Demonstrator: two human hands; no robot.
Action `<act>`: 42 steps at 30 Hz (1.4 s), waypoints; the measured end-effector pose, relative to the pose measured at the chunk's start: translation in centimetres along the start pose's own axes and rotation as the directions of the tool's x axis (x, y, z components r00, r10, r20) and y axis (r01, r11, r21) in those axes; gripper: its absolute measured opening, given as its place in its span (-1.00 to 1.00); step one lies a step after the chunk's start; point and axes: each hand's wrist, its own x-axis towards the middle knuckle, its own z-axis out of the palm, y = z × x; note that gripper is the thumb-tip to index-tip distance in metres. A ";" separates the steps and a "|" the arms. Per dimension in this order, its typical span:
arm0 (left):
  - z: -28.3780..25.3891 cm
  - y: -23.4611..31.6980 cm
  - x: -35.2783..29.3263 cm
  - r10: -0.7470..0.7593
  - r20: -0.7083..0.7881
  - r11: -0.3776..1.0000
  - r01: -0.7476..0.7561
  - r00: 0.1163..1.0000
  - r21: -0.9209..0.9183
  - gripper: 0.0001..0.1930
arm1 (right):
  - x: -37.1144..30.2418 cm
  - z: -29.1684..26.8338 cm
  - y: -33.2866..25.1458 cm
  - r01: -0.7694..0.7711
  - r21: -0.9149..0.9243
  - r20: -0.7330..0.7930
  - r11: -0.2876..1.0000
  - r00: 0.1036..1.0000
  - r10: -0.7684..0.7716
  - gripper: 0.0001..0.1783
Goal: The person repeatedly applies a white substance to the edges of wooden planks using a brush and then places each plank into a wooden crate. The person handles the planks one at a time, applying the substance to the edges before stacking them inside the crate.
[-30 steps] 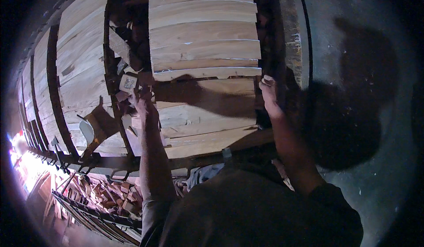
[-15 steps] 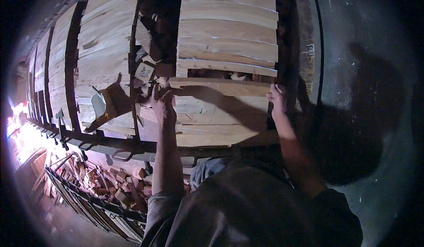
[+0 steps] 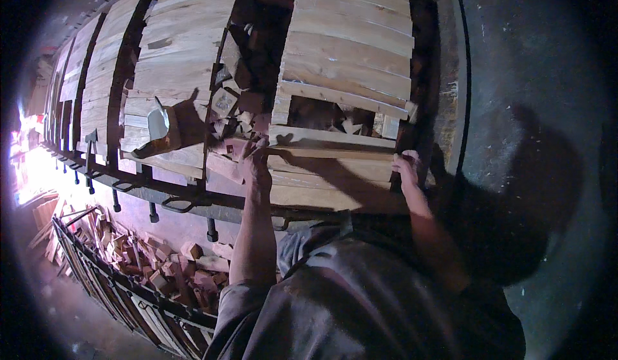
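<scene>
Between my two hands lies a long, pale wooden strip, part of a row of strips. My left hand is closed at its left end, thumb and fingers pinched together. At the strip's right end, my right hand grips with bent fingers. More strips lie side by side on the near side. Beyond is a panel of joined strips with whitish lines along some seams. A dark gap holding wood scraps separates that panel from the held strip.
Left of my left hand are wood offcuts and a brown container with a white inside, standing on another panel. A metal rail with clamp handles runs along the near edge. Below it is a rack bin with wood scraps. A wall rises at right.
The view has shifted, so the panels sit further right and lower. The gap beyond the held strip looks wider, and the strip has come toward me. Both hands remain at its ends.
</scene>
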 end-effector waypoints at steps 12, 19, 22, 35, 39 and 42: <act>-18.0 5.9 -5.7 0.545 0.006 0.525 -0.347 0.838 0.777 -0.58 | -2.4 -3.9 -4.8 0.232 0.298 -0.142 0.926 0.970 -0.198 -0.66; -25.3 5.5 -8.4 0.591 0.236 -0.090 -0.228 0.771 0.969 -0.58 | -3.0 -2.7 -7.2 0.343 0.115 -0.162 0.932 0.933 -0.323 -0.72; -24.1 4.9 -7.4 0.704 -0.044 0.170 -0.109 0.709 0.979 -0.59 | -6.2 -0.4 -12.6 0.433 0.030 -0.070 0.901 0.900 -0.430 -0.73; -22.6 -1.3 -2.8 0.597 -0.590 0.188 0.621 0.543 0.761 -0.61 | -18.4 16.1 -29.9 0.768 0.070 0.384 0.637 0.568 -0.728 -0.78; -22.7 -2.4 -1.8 0.627 -0.601 0.115 0.703 0.497 0.701 -0.65 | -19.8 21.7 -33.4 0.823 0.093 0.501 0.560 0.447 -0.741 -0.81; -22.8 -1.4 -2.7 0.620 -0.608 0.327 0.541 0.496 0.775 -0.63 | -21.3 25.3 -36.9 0.781 0.111 0.556 0.614 0.463 -0.690 -0.79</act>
